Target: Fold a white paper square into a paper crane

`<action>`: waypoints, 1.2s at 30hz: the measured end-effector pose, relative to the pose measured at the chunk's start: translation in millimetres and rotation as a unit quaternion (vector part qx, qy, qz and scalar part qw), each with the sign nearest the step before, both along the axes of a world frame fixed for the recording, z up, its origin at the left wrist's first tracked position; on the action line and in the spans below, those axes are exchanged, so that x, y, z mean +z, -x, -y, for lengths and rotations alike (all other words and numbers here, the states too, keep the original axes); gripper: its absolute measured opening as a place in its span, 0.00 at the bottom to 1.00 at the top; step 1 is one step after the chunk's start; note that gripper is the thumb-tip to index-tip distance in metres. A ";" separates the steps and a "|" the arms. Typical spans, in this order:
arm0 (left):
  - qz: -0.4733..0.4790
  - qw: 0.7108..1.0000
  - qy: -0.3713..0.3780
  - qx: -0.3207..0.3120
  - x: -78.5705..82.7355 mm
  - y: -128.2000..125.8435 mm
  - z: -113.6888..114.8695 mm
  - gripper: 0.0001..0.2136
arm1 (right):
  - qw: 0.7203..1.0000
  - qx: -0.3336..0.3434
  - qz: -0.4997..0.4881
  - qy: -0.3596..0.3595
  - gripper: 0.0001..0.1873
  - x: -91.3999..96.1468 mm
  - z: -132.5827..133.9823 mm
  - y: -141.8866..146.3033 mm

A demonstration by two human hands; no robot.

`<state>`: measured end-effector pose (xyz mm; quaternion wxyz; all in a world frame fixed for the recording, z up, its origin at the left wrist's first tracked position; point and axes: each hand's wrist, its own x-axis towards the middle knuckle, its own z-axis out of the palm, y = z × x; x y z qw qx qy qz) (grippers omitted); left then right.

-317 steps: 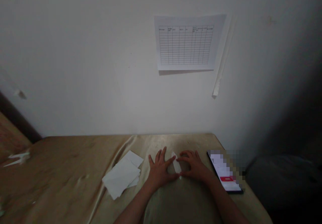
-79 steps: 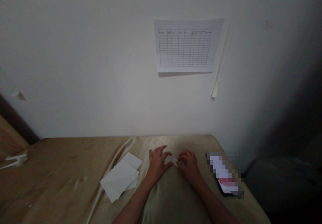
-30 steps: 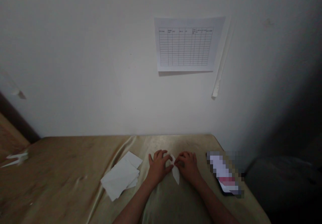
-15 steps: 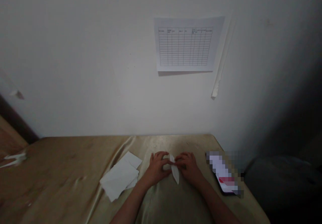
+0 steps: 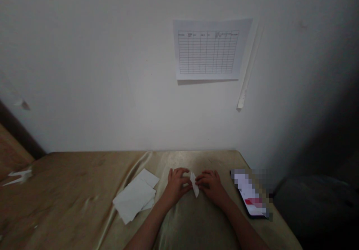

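A small folded piece of white paper [image 5: 194, 185] stands between my two hands, narrow and pointed at its ends. My left hand [image 5: 176, 184] pinches it from the left, with thumb and fingers curved to its edge. From the other side, the fingertips of my right hand [image 5: 211, 184] press against the paper. Left of my left forearm lies a loose stack of white paper sheets [image 5: 134, 197], overlapping at angles.
A phone [image 5: 249, 195] with a lit, partly blurred screen lies by the right edge of the cloth-covered table [image 5: 70, 201]. White paper scraps [image 5: 21, 176] are at the far left. A printed table sheet [image 5: 210, 51] hangs on the wall behind.
The folded paper now looks shorter, its lower point drawn up. My fingers have shifted slightly around it, and the right fingers sit a little farther from the left.
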<state>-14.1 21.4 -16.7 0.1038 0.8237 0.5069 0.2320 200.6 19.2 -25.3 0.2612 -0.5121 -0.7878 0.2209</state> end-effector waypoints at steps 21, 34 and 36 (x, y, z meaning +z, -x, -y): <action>0.012 0.998 0.034 0.059 0.9 -3.9 0.8 0.03 | 0.998 -0.023 0.000 -0.060 0.09 -5.6 -1.0 13.3; 0.019 0.990 0.062 0.126 -0.3 -14.4 1.3 0.01 | 0.996 -0.048 0.022 -0.067 0.09 -1.6 -0.8 18.4; 0.020 0.989 0.059 0.131 -1.8 -14.9 0.7 0.01 | 0.996 -0.052 0.015 -0.065 0.08 -2.3 -1.6 18.7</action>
